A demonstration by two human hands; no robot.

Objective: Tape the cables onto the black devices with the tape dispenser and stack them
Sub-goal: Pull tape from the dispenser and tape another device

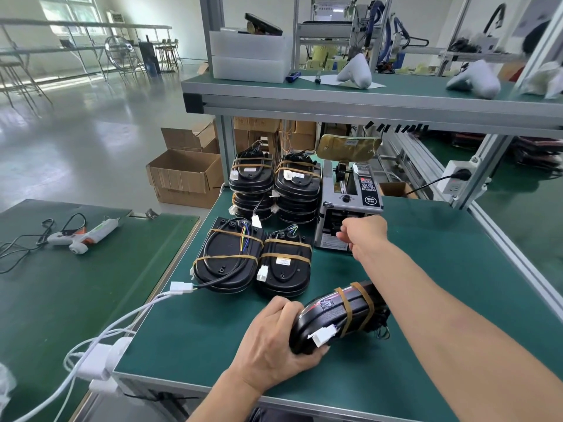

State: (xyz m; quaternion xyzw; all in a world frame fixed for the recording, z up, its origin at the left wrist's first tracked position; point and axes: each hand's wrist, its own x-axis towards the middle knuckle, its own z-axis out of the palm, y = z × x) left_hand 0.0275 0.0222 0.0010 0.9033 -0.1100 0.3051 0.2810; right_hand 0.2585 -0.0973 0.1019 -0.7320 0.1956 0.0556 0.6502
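Your left hand [274, 339] clamps its grip around a taped black device [333, 315], tilted up off the table [441, 269] near the front edge. Your right hand [362, 236] reaches to the tape dispenser's [347, 208] mouth at the back, fingers curled; whether they pinch tape, you can't tell. Taped devices [253, 260] sit stacked toward the back-left corner.

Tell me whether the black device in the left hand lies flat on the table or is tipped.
Tipped: the left hand grips the black device by its near end, raising one side off the green table.
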